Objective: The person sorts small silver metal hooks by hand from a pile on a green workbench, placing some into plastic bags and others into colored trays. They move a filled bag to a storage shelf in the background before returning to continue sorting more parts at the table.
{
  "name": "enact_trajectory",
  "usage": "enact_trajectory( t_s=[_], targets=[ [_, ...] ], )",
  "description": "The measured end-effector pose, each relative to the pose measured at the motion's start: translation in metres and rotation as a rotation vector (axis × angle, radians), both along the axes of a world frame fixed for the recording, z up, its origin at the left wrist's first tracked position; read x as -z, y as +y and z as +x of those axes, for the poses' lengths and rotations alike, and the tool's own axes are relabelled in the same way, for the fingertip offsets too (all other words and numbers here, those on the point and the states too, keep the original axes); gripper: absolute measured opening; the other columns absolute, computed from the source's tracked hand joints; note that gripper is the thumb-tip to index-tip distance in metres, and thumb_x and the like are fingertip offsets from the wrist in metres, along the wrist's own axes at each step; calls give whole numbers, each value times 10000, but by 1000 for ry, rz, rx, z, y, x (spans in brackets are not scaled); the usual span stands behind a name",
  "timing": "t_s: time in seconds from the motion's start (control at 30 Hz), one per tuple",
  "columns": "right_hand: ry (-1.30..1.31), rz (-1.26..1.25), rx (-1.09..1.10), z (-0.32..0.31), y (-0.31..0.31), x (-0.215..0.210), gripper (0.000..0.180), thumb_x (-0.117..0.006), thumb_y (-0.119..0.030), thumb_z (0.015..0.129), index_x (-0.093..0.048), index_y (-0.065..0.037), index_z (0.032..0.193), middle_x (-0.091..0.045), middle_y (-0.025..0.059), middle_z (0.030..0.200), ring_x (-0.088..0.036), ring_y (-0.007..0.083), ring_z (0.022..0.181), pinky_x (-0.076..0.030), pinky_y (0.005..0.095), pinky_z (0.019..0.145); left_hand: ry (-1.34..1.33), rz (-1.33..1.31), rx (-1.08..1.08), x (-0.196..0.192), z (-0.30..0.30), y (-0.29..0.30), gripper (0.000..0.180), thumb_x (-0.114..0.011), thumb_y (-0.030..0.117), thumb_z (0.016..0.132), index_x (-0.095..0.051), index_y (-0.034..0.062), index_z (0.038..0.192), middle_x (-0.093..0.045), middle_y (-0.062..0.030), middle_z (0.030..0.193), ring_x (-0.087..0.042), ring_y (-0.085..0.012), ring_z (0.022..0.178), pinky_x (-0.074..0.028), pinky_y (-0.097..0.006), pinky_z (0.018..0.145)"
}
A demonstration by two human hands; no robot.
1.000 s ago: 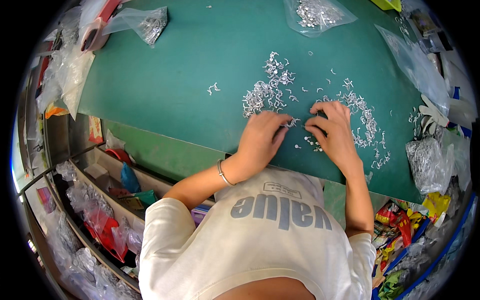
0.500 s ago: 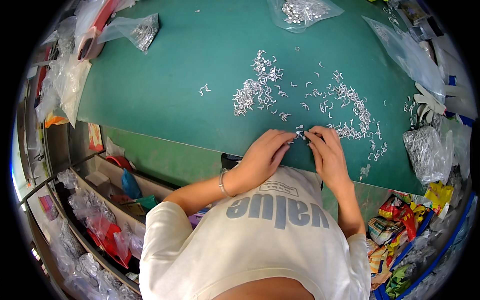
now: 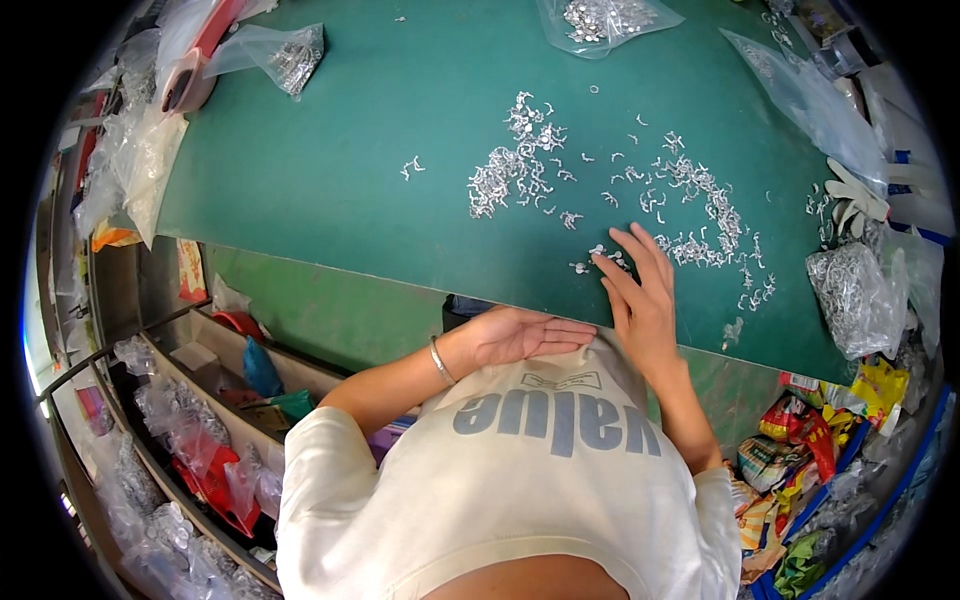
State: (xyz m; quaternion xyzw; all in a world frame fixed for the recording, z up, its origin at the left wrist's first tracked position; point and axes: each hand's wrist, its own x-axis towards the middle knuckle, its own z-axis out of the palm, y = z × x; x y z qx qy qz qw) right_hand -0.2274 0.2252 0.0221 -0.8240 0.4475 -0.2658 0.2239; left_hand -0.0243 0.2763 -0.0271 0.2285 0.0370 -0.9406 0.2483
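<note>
My left hand lies palm up at the table's near edge, just below the tabletop. Its fingers are stretched out, and nothing shows on the palm. My right hand rests over the green table with its fingers apart. The fingertips touch or nearly touch a few small silvery metal pieces with round heads. Beyond it lies a loose heap of small metal pieces. To its right spreads a curved band of small bent metal pieces.
Clear bags of metal parts lie at the far left, far middle and right. A white glove is near the right edge. Below, an open drawer is at left and colourful packets at right.
My left hand has drawn back from the small pieces to the table edge and turned palm up. My right hand's fingers have spread and shifted slightly up over the pieces.
</note>
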Motion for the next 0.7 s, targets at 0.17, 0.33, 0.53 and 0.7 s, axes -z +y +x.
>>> enact_trajectory(
  t_s=[0.17,0.33,0.53,0.7],
  targets=[
    [28,-117,16,7,-10,7,140,-638,4,780,-671,-47,906,-560,119,1235,-468,339,1220,-318,494,993,-37,0,9,-3,-4,-3,441,-350,122,1013,-292,-107,1385,-355,-309,1407,-422,-351,1302,-366,-407,1104],
    [14,-148,123,-7,-21,1,88,-653,-11,778,-644,-37,861,-580,107,1196,-486,316,1205,-323,457,992,-44,45,-3,2,-3,0,437,-366,115,1009,-305,-108,1380,-390,-301,1387,-472,-339,1264,-403,-394,1078],
    [69,-160,256,-32,-31,-6,204,-615,10,809,-644,-26,1008,-576,120,1213,-519,330,1183,-363,420,1004,-95,-37,-11,1,-7,-1,441,-360,131,1011,-306,-93,1386,-395,-293,1388,-463,-339,1272,-401,-406,1079],
    [-87,109,-42,1,-1,-7,418,-573,16,834,-533,24,1249,-520,145,1322,-441,338,1292,-363,449,1065,57,117,-14,17,-10,-6,513,-373,286,1020,-314,-57,1397,-396,-286,1389,-426,-345,1300,-379,-425,1094]
  ],
)
